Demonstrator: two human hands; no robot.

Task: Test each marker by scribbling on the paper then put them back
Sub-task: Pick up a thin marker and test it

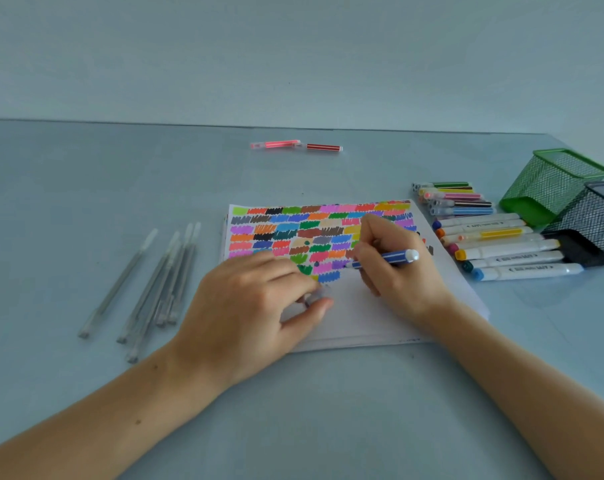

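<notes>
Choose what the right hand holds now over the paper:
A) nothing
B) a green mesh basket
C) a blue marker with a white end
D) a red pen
C: the right hand grips the blue marker, its tip on the paper beside the coloured scribbles.

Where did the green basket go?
In the head view, the green mesh basket lies tipped on its side at the table's far right, touching the black mesh basket, just beyond the row of markers.

Pale blue-grey table [86, 202], plain light wall [293, 46] behind it, soft even light
</notes>
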